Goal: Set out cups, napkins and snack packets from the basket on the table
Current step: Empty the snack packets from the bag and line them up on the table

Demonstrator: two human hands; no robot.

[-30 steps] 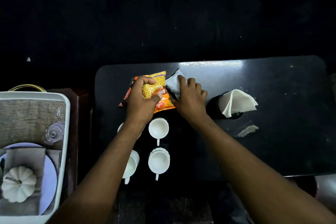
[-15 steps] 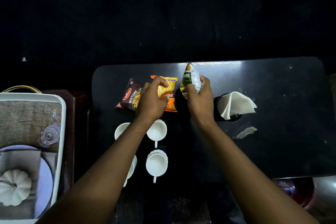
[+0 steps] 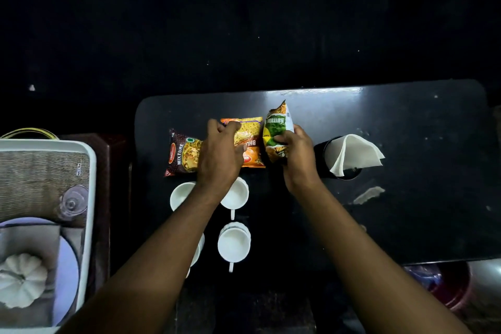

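Observation:
Three snack packets lie in a row on the black table [image 3: 406, 122]. The brown mixture packet [image 3: 180, 153] is flat at the left. My left hand [image 3: 219, 154] rests fingers-down on the orange-yellow packet [image 3: 250, 133] in the middle. My right hand [image 3: 296, 157] grips the green packet [image 3: 275, 133], which stands tilted on its edge. Several white cups [image 3: 234, 243] stand in front of the packets, two partly under my left arm. A white napkin [image 3: 355, 153] sits folded in a black holder [image 3: 326, 154] at the right.
A white-rimmed basket [image 3: 90, 198] stands left of the table, holding a woven mat, a glass [image 3: 71, 202], a plate and a white pumpkin ornament [image 3: 20, 279]. A pale smear [image 3: 368, 194] marks the table right of my arm. A red bowl [image 3: 447, 287] sits below the table's right edge.
The stacked packets have been spread into a row. My right hand lifted the green packet off to the right and turned its printed face up; my left hand stays on the orange one.

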